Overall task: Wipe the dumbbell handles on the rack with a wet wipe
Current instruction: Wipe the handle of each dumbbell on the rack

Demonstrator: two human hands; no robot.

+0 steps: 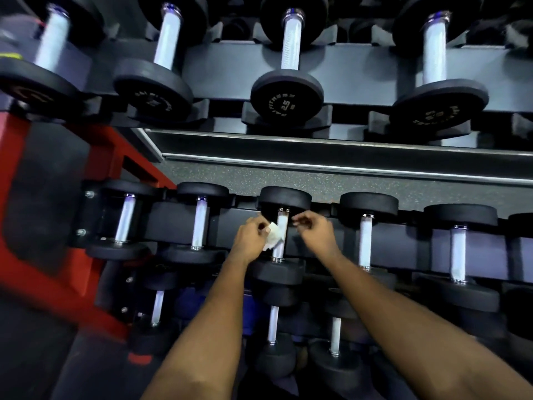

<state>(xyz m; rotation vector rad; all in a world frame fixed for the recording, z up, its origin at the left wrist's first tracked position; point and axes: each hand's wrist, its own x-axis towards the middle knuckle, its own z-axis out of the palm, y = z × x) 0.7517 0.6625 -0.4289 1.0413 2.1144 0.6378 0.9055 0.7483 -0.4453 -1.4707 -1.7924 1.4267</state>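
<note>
- The wet wipe (272,238) is a small crumpled white piece pinched in the fingertips of the left hand (251,235); it lies against the near side of a dumbbell handle (279,252), just beyond those fingertips
- That handle belongs to a black dumbbell on the middle tier of the rack (167,223); it runs between the two hands, with its heads above and below them
- The right hand (315,232) hovers just on the other side of the handle, fingers loosely curled and holding nothing; whether it touches the metal cannot be told
- A neighbouring handle (199,223) sits outward of the left hand; another (365,241) sits outward of the right hand
- Under the forearms lies a lower-tier handle (272,324); well above both hands rests a dumbbell marked 25 (287,96)
- A red frame (72,284) stands far out past the left hand
</note>
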